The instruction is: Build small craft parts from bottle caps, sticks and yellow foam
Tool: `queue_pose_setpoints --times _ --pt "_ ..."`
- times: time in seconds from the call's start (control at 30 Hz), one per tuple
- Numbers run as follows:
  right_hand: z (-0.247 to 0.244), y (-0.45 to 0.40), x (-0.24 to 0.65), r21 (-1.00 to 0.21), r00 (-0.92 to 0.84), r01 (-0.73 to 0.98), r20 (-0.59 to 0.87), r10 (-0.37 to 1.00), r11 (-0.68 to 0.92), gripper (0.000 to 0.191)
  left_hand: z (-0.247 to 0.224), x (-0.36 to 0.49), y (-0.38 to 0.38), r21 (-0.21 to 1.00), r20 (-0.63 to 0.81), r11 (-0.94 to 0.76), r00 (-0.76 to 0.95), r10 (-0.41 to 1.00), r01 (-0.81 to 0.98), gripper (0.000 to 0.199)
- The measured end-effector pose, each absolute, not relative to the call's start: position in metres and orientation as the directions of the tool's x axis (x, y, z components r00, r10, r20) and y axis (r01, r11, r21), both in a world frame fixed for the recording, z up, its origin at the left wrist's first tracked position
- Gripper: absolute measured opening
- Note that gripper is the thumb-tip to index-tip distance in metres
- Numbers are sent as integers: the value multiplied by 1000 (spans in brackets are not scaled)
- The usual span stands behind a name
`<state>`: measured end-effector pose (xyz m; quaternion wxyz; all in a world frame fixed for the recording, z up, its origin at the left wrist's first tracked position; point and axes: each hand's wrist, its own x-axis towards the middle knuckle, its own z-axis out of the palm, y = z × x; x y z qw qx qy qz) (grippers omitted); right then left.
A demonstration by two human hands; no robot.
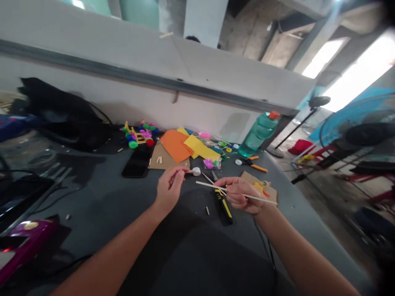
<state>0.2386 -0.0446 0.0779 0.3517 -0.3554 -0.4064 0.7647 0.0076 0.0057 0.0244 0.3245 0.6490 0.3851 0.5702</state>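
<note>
My left hand (pixel 171 185) is closed in a pinch on a short thin stick that points right. At the tip of that stick is a small white bottle cap (pixel 196 171); whether they are joined I cannot tell. My right hand (pixel 239 193) is closed round a long thin wooden stick (pixel 259 200), held slanting across the fingers. A second thin stick (pixel 206 177) runs close to it, and I cannot tell if it is held or lies on the table. Pliers with black and yellow handles (pixel 227 209) lie partly under the right hand. A short stick piece (pixel 207 211) rests nearby.
Orange paper (pixel 175 146), yellow paper (pixel 202 149), a dark phone (pixel 135 163) and cardboard lie behind my hands. Colourful toy models (pixel 138 135) stand back left. Orange-handled pliers (pixel 258 167) and a green bottle (pixel 257 133) are at right. A magenta device (pixel 27 242) sits front left.
</note>
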Motion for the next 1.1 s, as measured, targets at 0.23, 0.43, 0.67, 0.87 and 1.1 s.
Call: queue_pose_setpoints --times 0.23,0.43,0.67,0.87,1.1 --pt "49 -60 265 -807 -601 -249 -306 739 -536 33 34 44 -36 915 264 -380 511 818 136 14" --pt "45 -61 270 -806 -628 -220 -314 712 -550 31 23 53 -44 909 214 -359 502 838 211 6" --pt "42 -63 264 -814 -625 -206 -318 713 -543 28 21 56 -46 922 194 -323 466 863 214 6" --pt "43 -65 259 -852 -588 -156 -326 741 -499 30 20 53 -45 921 183 -317 468 864 226 6" --pt "47 -69 255 -888 -544 -104 -326 773 -448 30 24 52 -43 965 109 -211 490 865 157 6"
